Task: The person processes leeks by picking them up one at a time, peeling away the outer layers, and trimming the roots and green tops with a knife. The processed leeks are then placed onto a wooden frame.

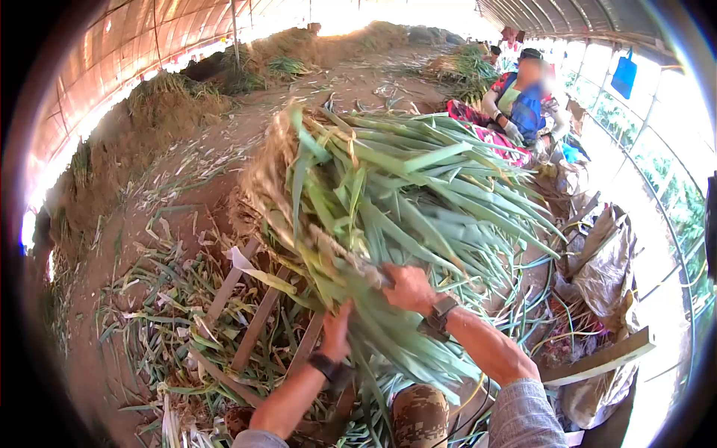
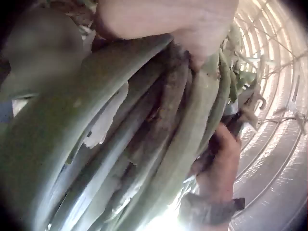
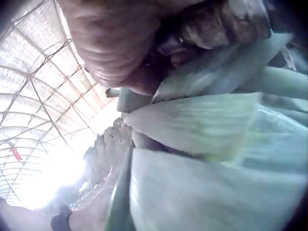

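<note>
A bunch of long green leafy stalks (image 1: 388,313) lies across both hands in the head view, over a large pile of similar plants (image 1: 418,187) with roots at its left end. The left hand (image 1: 337,328) grips the bunch from its lower left side. From the upper right, the right hand (image 1: 409,288) holds the same bunch, fingers curled round the stalks. In the left wrist view the left hand (image 2: 168,19) is close above the stalks (image 2: 183,110), with the right hand (image 2: 222,163) beyond. Broad leaves (image 3: 192,125) lie beneath the right hand (image 3: 115,43) in the right wrist view.
Wooden slats (image 1: 258,328) and loose leaf scraps (image 1: 172,299) lie at the lower left. A wooden board (image 1: 601,357) and crumpled sacking (image 1: 605,261) are at the right. Another person (image 1: 529,112) sits at the upper right, near more heaped plants (image 1: 467,71).
</note>
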The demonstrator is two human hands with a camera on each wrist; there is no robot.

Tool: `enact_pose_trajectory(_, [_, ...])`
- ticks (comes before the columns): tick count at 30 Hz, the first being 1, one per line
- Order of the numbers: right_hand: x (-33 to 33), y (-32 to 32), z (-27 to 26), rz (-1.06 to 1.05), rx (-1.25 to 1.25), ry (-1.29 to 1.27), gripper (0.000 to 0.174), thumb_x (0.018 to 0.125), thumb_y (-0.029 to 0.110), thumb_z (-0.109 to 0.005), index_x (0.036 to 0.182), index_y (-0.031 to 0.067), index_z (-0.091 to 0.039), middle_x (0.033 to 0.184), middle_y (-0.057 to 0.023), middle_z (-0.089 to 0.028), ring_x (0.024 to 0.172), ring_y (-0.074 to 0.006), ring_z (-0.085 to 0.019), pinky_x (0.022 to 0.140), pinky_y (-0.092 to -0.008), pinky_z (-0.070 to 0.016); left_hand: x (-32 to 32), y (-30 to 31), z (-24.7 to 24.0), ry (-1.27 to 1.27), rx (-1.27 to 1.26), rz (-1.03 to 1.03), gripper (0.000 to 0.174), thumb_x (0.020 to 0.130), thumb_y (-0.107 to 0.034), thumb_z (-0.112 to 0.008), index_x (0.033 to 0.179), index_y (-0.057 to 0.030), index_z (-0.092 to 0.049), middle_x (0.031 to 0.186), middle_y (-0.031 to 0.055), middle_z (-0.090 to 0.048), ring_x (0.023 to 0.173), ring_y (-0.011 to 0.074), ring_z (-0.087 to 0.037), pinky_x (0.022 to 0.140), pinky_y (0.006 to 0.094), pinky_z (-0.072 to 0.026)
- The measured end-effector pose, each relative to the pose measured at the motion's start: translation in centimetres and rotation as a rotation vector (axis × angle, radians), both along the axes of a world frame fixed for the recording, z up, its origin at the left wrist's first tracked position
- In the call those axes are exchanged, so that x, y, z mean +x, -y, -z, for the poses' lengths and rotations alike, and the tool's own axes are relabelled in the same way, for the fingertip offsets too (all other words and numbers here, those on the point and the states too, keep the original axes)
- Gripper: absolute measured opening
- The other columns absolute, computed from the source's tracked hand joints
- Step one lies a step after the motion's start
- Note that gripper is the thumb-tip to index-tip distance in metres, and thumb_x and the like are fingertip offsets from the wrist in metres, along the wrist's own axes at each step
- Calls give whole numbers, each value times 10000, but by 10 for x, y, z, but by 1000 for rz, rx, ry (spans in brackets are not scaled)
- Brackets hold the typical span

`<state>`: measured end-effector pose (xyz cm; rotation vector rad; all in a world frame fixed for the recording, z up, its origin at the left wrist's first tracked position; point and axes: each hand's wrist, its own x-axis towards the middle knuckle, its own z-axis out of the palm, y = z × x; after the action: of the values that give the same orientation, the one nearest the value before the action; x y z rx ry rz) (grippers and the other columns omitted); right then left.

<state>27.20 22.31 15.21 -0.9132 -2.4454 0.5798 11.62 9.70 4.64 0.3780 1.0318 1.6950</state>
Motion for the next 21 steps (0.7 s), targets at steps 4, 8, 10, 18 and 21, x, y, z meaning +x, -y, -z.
enact_pose_trajectory(4, [16, 21, 9, -50, 87, 69, 358, 775, 200, -625, 1114, 85, -595, 860, -215, -670, 785, -432, -636, 694, -511, -507, 55, 49, 41, 138, -83, -164, 426, 894, -191, -694, 1265, -50, -539, 1180, 66, -607, 993, 194, -605, 834, 373, -525])
enact_pose_trajectory(8, [40, 37, 6, -36, 13, 294, 441, 793, 233, -616, 1202, 85, -541, 921, -217, -675, 815, -427, -641, 715, -525, -499, 46, 76, 70, 258, -70, -130, 450, 879, -183, -711, 1267, -37, -535, 1181, 73, -609, 1005, 197, -607, 835, 363, -521])
enact_pose_trajectory(10, [56, 43, 12, -39, 39, 289, 472, 797, 236, -619, 1236, 88, -528, 953, -210, -676, 819, -416, -645, 710, -514, -507, 21, 91, 71, 211, -103, -63, 513, 877, -192, -716, 1310, -31, -492, 1232, 90, -579, 1056, 213, -589, 868, 368, -507])
enact_pose_trajectory(18, [123, 75, 49, -128, 6, 335, 576, 691, 115, -680, 1245, 33, -543, 955, -192, -667, 844, -391, -649, 682, -480, -520, -49, 113, 1, -512, -176, -320, 636, 939, -329, -641, 1430, -38, -360, 1335, 152, -450, 1187, 262, -478, 982, 422, -437])
enact_pose_trajectory(21, [146, 105, 63, -117, 9, 233, 652, 671, 97, -679, 1303, 44, -527, 933, -181, -668, 827, -386, -651, 681, -479, -520, -60, 70, -42, -859, 74, -125, 426, 938, -265, -623, 1270, -18, -520, 1194, 156, -552, 1112, 258, -531, 919, 423, -462])
